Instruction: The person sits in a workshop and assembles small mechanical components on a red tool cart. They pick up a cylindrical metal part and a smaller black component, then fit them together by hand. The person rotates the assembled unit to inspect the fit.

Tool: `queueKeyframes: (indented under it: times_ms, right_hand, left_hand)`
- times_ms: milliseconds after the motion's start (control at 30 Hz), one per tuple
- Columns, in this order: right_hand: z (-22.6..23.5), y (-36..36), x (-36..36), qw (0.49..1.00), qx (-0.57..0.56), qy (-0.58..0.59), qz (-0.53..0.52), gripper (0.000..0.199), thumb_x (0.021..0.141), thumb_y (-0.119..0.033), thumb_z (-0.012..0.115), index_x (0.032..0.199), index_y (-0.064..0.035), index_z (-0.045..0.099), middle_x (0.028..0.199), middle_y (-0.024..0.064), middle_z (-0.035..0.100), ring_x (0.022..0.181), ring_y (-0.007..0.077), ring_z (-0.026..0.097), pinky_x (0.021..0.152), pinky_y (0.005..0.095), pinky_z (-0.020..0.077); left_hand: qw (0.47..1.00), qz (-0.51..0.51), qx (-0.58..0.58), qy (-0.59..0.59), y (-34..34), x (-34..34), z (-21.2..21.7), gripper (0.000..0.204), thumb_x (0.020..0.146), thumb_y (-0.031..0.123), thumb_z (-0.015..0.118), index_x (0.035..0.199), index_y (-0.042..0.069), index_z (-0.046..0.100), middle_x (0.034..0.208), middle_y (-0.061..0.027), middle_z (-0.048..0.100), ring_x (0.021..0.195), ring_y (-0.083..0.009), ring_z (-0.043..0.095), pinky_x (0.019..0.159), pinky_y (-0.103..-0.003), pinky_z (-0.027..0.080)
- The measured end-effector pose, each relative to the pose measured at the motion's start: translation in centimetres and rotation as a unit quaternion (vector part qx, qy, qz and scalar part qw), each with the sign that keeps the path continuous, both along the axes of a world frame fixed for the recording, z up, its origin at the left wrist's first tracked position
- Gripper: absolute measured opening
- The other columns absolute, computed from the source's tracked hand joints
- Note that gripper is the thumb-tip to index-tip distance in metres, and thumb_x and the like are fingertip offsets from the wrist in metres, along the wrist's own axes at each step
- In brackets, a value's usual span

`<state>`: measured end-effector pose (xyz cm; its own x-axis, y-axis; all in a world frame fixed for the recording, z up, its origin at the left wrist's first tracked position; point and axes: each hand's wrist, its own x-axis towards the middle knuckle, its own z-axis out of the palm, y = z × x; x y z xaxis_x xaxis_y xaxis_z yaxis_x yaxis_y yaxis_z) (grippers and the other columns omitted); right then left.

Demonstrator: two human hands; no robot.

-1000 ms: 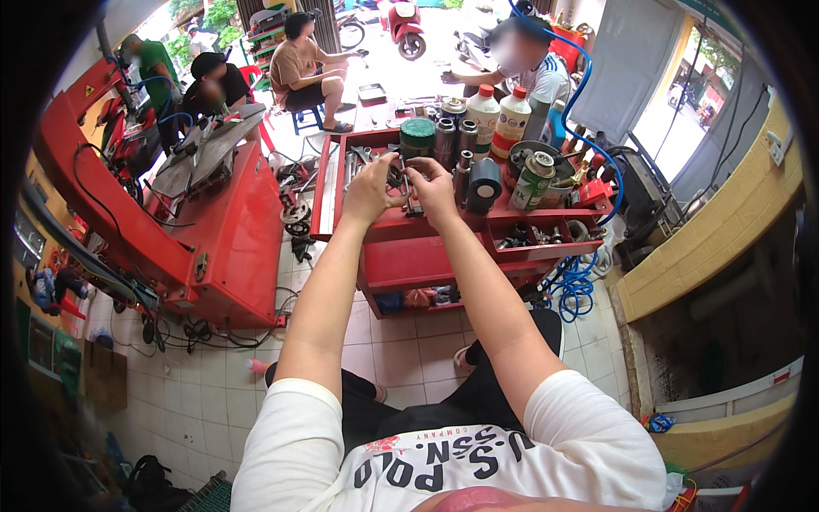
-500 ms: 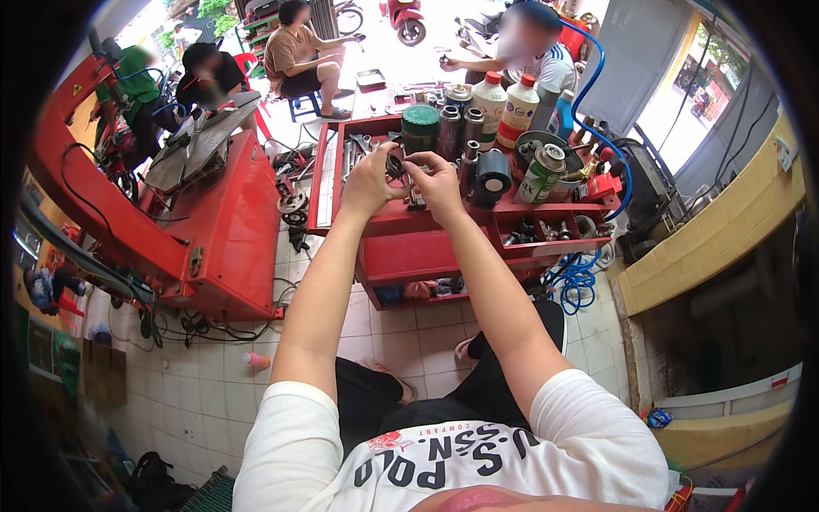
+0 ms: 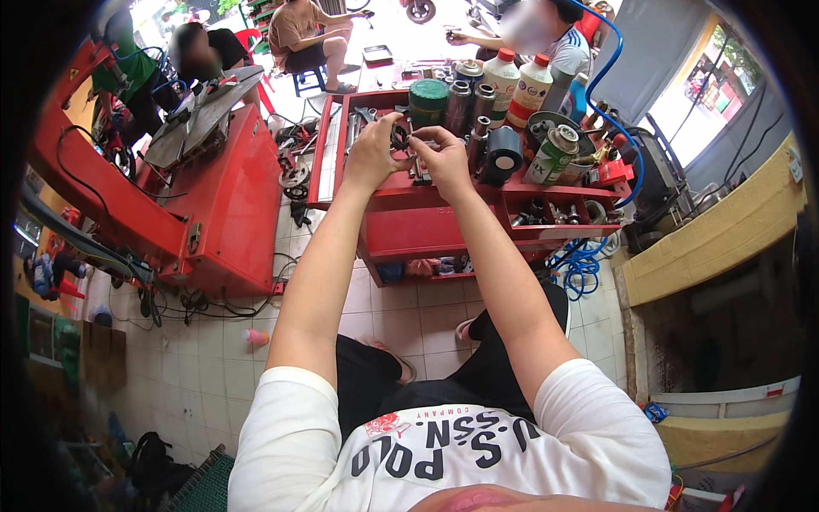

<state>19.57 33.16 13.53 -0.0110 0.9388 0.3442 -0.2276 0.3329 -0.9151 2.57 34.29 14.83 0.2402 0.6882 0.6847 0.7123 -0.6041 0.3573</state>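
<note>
Over the near part of the red tool cart (image 3: 409, 224), my left hand (image 3: 372, 158) is closed around a small dark ring-shaped part (image 3: 398, 136), thumb below and fingers above. My right hand (image 3: 444, 162) is beside it, thumb and fingertips pinched together at the part's right side. Whatever lies between those fingertips is too small to make out. Wrenches (image 3: 363, 115) lie in the tray just beyond the left hand. A green tin (image 3: 428, 104) stands past the fingers, and a dark can with a pale round end (image 3: 503, 159) leans right of the right hand.
Two white bottles with red caps (image 3: 530, 88) and a white-green can (image 3: 551, 159) crowd the cart's right side. A blue hose (image 3: 616, 51) hangs there. A red machine (image 3: 223, 213) stands at left. Several people are at the far side, one close behind the cart. Cables cross the floor.
The view has tilted down slightly, so the cart and its cans sit higher in it. The left hand keeps its hold on the ring part; the right fingers have shifted a little against it.
</note>
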Motion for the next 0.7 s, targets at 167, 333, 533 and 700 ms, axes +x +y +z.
queueKeyframes:
  times_ms: [167,333,533,700]
  right_hand:
    - [-0.19,-0.31,0.05,1.000,-0.007,-0.002,0.013,0.013,0.096,-0.010,0.077,0.106,-0.0015,0.074,0.072,-0.0031,0.064,0.057,0.0018,0.053,0.049,0.0219,0.0390]
    - [-0.44,-0.22,0.39,0.999,-0.015,-0.030,0.009,0.017,0.098,-0.015,0.077,0.110,-0.0036,0.076,0.082,-0.0004,0.072,0.066,0.0027,0.058,0.056,0.0207,0.0444]
    - [-0.42,-0.12,0.31,0.999,0.004,-0.041,-0.009,0.018,0.098,-0.015,0.076,0.113,-0.0031,0.077,0.081,-0.0004,0.071,0.065,0.0029,0.058,0.055,0.0213,0.0441]
    - [-0.83,0.32,0.69,0.999,-0.001,-0.044,-0.001,0.019,0.099,-0.013,0.074,0.113,-0.0019,0.077,0.083,0.0003,0.072,0.066,0.0027,0.058,0.056,0.0210,0.0446]
  left_hand:
    - [1.000,-0.005,0.020,0.014,-0.01,0.09,-0.07,0.076,0.063,0.022,0.096,0.128,0.012,0.060,0.115,-0.0086,0.069,0.109,-0.0320,0.067,0.095,-0.046,0.055]
    - [0.999,-0.024,0.042,0.026,-0.10,0.23,0.09,0.072,0.063,0.022,0.096,0.125,0.011,0.061,0.114,-0.0079,0.069,0.108,-0.0309,0.066,0.095,-0.045,0.055]
    - [0.997,-0.045,0.043,0.041,-0.04,0.07,-0.10,0.076,0.064,0.021,0.096,0.130,0.013,0.059,0.115,-0.0077,0.068,0.108,-0.0312,0.065,0.095,-0.045,0.054]
    - [0.997,-0.056,0.033,0.042,0.20,0.47,-0.14,0.080,0.063,0.018,0.096,0.133,0.014,0.058,0.121,-0.0098,0.067,0.114,-0.0335,0.064,0.099,-0.045,0.053]
